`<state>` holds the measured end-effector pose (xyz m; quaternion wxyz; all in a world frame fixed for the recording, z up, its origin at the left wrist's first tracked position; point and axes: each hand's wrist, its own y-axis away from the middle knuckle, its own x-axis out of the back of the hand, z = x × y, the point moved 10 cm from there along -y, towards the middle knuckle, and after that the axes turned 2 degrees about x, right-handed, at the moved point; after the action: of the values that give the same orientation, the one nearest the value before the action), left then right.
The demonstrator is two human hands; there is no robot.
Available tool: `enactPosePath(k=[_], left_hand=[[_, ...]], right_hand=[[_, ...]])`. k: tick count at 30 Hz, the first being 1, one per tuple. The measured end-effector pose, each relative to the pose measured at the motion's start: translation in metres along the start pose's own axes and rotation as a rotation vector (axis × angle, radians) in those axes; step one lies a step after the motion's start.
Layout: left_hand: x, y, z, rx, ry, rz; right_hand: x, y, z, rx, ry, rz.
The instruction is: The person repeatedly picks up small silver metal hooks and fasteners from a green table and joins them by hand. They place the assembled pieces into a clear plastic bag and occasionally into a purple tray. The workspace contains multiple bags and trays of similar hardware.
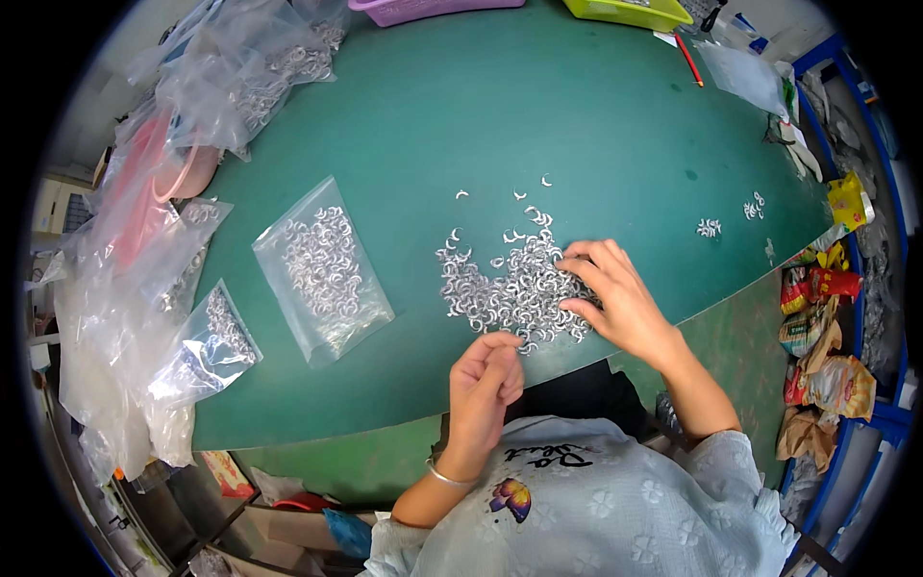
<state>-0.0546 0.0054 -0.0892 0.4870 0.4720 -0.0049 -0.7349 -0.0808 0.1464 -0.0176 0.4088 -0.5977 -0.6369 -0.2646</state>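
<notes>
A loose pile of small silvery C-shaped metal pieces (pixel 510 293) lies on the green table (pixel 433 115) in front of me. My right hand (pixel 615 298) reaches over the pile's right side, thumb and fingers apart, the tips touching pieces there. At the near edge of the pile, my left hand (pixel 486 385) is closed, with thumb and index finger together. A curved piece shows right by its fingertips; whether they pinch it I cannot tell. Left of the pile, a clear plastic bag (pixel 322 269) filled with similar pieces lies flat.
A smaller bag (pixel 226 332) and heaped plastic bags (pixel 231 77) line the left side, beside a pink basin (pixel 187 171). Two small groups of pieces (pixel 709 228) lie at the right. Purple (pixel 437 8) and yellow-green trays (pixel 630 12) and a red pen (pixel 689 60) are at the far edge.
</notes>
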Motion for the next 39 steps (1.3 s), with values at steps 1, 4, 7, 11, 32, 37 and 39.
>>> enactPosePath(k=[1,4,7,11,32,37,39], left_hand=[[-0.001,-0.002,-0.002,0.019,-0.007,-0.004],[-0.004,-0.003,-0.003,0.030,-0.019,-0.010],[-0.005,-0.004,-0.002,0.016,-0.021,-0.021],[-0.005,-0.003,-0.002,0.013,-0.027,-0.030],[-0.028,-0.006,0.015,-0.231,-0.526,-0.009],[-0.026,-0.007,0.019,-0.270,-0.513,0.027],[-0.029,-0.006,0.020,-0.298,-0.511,0.019]], right_hand=[[-0.001,0.000,-0.004,0.006,-0.015,0.029],[0.000,0.004,-0.013,0.095,-0.053,0.117],[0.004,0.009,-0.017,0.155,-0.078,0.196],[0.022,0.014,0.005,-0.019,-0.248,0.323],[0.018,0.019,0.012,-0.147,-0.215,0.361],[0.004,0.030,0.017,-0.339,-0.915,0.350],[-0.001,0.032,0.013,-0.344,-1.086,0.332]])
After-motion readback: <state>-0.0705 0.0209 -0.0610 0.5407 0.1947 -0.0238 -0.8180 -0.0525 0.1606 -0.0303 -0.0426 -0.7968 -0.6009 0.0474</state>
